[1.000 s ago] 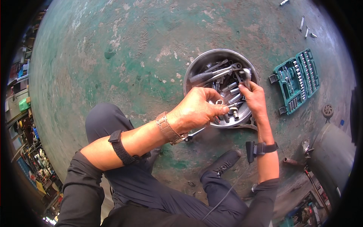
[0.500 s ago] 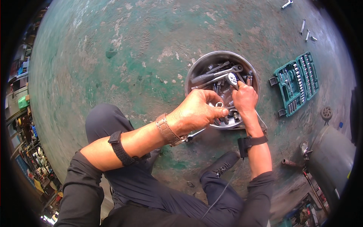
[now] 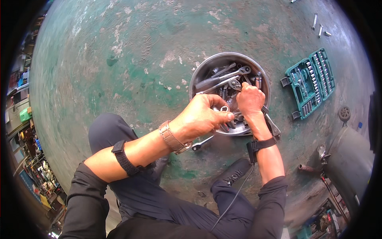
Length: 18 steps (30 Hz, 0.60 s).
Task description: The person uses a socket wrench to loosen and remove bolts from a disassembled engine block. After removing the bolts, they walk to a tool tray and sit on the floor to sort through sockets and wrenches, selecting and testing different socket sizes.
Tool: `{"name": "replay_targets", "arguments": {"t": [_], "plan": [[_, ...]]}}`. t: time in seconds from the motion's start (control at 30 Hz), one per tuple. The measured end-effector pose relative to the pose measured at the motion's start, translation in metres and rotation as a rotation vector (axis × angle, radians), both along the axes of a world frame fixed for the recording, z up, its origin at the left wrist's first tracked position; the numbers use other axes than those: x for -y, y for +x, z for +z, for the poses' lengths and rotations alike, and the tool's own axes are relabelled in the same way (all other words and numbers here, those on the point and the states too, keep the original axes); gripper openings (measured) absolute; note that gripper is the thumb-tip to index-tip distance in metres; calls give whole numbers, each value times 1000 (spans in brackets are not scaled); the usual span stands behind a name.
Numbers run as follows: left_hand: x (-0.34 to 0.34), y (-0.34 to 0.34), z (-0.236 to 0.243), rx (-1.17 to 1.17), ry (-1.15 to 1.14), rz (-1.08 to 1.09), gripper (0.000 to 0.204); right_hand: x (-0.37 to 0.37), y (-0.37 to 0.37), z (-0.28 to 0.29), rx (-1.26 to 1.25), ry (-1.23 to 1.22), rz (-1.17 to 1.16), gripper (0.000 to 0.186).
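A round metal bowl [image 3: 202, 68] on the floor holds a jumble of ratchets, sockets and wrenches. My left hand [image 3: 201, 117] reaches over its near left side, thumb and fingers closed around a ring-ended wrench [image 3: 224, 108]; most of the wrench is hidden. My right hand [image 3: 251, 99] is inside the bowl's right part, closed, with the round head of a ratchet wrench [image 3: 234, 84] sticking out by its fingertips. That ratchet's handle is covered by the hand. Above it lies a second ratchet [image 3: 243, 70] with a dark grip. An upright socket [image 3: 258, 82] stands near the right wall.
Right of the bowl lies an open green socket case [image 3: 308, 84]. Several loose wrenches [image 3: 315, 22] are on the floor at the far right. A silver tool [image 3: 273, 126] lies against the bowl's near right side, another [image 3: 203, 142] at its near left. A grey cylinder [image 3: 348, 163] with wheels stands at right.
My right hand has moved a little left and away from me within the bowl, and the ratchet head has shifted left with it. The left hand keeps its hold nearly in place.
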State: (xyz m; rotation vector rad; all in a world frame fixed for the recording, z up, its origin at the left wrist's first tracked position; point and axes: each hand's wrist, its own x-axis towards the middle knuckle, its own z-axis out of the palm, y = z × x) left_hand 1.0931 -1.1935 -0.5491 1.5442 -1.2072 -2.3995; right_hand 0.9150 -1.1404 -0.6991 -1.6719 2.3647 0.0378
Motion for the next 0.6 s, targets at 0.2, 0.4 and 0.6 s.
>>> {"name": "replay_targets", "arguments": {"t": [0.2,0.4,0.6], "plan": [[0,-1,-1,13,-3,-29,27,1,3,0,-36,-48,-7,12],[0,0,1,-1,18,-26,28,1,3,-1,-15,-56,-18,13],[-2,4,1,-33,-12,-34,29,-1,6,0,1,18,-67,14]]}}
